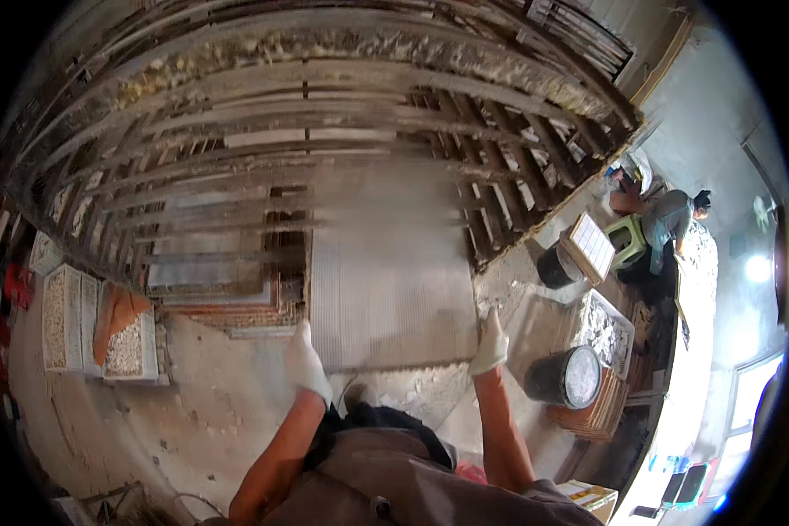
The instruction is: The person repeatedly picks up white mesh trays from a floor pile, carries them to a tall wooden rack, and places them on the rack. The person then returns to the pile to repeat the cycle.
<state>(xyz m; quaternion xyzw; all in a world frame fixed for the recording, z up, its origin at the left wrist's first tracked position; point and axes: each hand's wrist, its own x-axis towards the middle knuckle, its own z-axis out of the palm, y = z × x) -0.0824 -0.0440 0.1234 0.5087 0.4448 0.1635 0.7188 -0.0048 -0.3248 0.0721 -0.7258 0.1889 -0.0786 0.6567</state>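
Note:
A large, flat, grey ribbed board (pixel 390 307) lies level in front of me. My left hand (pixel 305 358), in a white glove, is closed on its near left edge. The right side edge is gripped by my right hand (pixel 491 344), gloved as well. The fingers are partly hidden at the board's edges. Its far end is blurred and reaches in among the slats of a big worn rack (pixel 368 66). Left of the board, similar flat panels (pixel 206 250) lie stacked inside the rack, above reddish-brown boards (pixel 228 317).
White crates (pixel 133 346) of small pale pieces stand at the left. On the right are a black bucket (pixel 563 379), a white crate (pixel 607 329) and another bucket (pixel 557 266) with a tiled panel (pixel 591 248) on top. Beyond, a person (pixel 669 223) bends over a bench near a green stool (pixel 624 241).

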